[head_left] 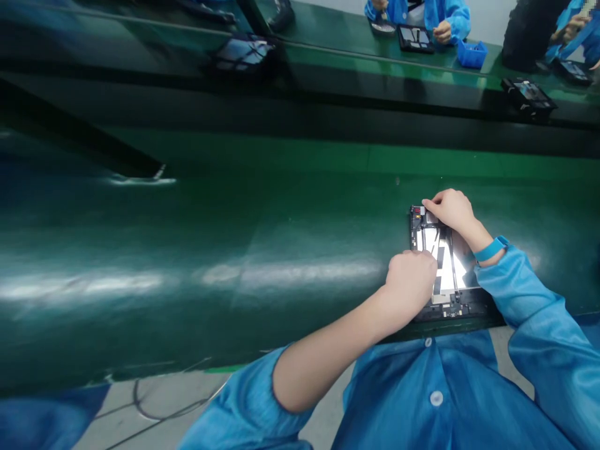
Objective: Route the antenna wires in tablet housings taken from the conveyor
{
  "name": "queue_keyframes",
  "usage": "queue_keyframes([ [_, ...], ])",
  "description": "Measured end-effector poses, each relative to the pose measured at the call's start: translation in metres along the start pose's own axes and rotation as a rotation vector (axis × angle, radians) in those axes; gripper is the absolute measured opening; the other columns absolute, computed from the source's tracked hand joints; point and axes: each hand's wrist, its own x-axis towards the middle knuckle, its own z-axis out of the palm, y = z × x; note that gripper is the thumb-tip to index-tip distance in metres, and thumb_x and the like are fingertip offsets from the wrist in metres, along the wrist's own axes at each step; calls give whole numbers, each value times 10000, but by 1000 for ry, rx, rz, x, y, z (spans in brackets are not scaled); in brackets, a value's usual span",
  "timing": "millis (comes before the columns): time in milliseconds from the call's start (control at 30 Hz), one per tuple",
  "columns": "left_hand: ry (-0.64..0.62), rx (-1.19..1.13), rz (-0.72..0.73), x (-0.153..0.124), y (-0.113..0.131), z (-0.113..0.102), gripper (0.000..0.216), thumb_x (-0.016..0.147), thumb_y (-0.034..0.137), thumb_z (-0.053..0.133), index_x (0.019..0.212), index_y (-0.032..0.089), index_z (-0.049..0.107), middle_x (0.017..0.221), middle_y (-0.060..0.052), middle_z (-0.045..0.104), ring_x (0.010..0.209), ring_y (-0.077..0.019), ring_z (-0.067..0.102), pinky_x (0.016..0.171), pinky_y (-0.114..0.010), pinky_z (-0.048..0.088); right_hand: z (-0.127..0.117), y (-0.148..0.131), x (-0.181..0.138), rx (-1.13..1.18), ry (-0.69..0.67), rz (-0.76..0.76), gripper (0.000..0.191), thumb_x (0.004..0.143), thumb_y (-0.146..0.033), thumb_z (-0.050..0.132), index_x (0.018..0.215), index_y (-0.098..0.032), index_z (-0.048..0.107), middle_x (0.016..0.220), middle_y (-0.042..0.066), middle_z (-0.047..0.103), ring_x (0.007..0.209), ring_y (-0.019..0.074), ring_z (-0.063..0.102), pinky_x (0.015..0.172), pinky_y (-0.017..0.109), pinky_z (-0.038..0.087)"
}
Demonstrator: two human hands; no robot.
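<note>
An opened tablet (449, 275) lies on the green bench near its front edge, its inner parts, strips and a shiny silver area exposed. My left hand (411, 281) is closed in a fist over the tablet's left side; its fingertips are turned away, so what they hold is hidden. At the tablet's upper end is my right hand (452, 209), thumb and fingers brought together near a small board at the top. Whether a small part sits between those fingers cannot be made out. A blue band (490, 249) circles my right wrist.
The green bench (290, 231) runs wide to the left, with a dark post (84, 134) standing on it. Behind is a raised shelf holding a dark device (529, 97), a blue bin (472, 55) and another tablet (415, 39). Co-workers in blue sit across.
</note>
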Motion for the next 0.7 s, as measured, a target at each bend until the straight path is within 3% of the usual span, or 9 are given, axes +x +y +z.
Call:
queue_keyframes([
  [133, 86, -109, -23, -6, -18, 12, 252, 783, 104, 512, 989, 133, 654, 939, -156, 732, 870, -307, 721, 645, -337, 490, 3, 4, 2, 180, 38, -75, 118, 859, -249, 702, 784, -211, 784, 821, 46, 765, 801, 221, 695, 742, 325, 464],
  [300, 236, -375, -190, -10, -44, 29, 71, 814, 175, 496, 797, 228, 540, 686, -2, 638, 659, -208, 644, 569, -287, 376, 3, 20, -13, 158, 193, -139, 168, 780, -248, 768, 634, -207, 696, 746, 41, 729, 745, 227, 641, 742, 361, 449],
  [367, 274, -436, -288, -9, -54, 33, 80, 836, 213, 508, 895, 223, 560, 691, 1, 624, 653, -217, 636, 586, -300, 392, 3, 23, -23, 100, 254, -181, 212, 756, -214, 767, 585, -207, 643, 729, 46, 706, 767, 238, 619, 777, 384, 444],
  [467, 440, -401, -389, -3, -66, 35, 433, 853, 293, 558, 1261, 151, 514, 1022, -114, 669, 877, -279, 673, 664, -339, 453, 3, 24, -42, 63, 311, -246, 254, 750, -158, 740, 561, -206, 578, 758, 51, 695, 825, 253, 604, 841, 414, 426],
  [533, 560, -416, -340, 6, -72, 34, 565, 851, 286, 577, 1379, 134, 444, 1181, -162, 622, 988, -282, 656, 743, -350, 483, 4, 24, -53, 84, 325, -284, 247, 756, -134, 721, 580, -204, 562, 760, 43, 687, 838, 251, 598, 849, 411, 412],
  [567, 569, -477, -272, 13, -74, 34, 538, 856, 274, 570, 1366, 142, 461, 1158, -144, 630, 961, -254, 656, 765, -342, 491, 5, 24, -59, 100, 329, -298, 236, 759, -127, 711, 595, -205, 561, 742, 36, 676, 829, 246, 593, 839, 402, 406],
  [700, 433, -872, -17, 44, -83, 31, 200, 860, 253, 569, 1042, 173, 594, 813, -5, 639, 688, -132, 606, 692, -263, 492, 10, 27, -74, 171, 321, -324, 198, 763, -132, 686, 630, -211, 563, 651, 6, 617, 743, 217, 567, 773, 360, 386],
])
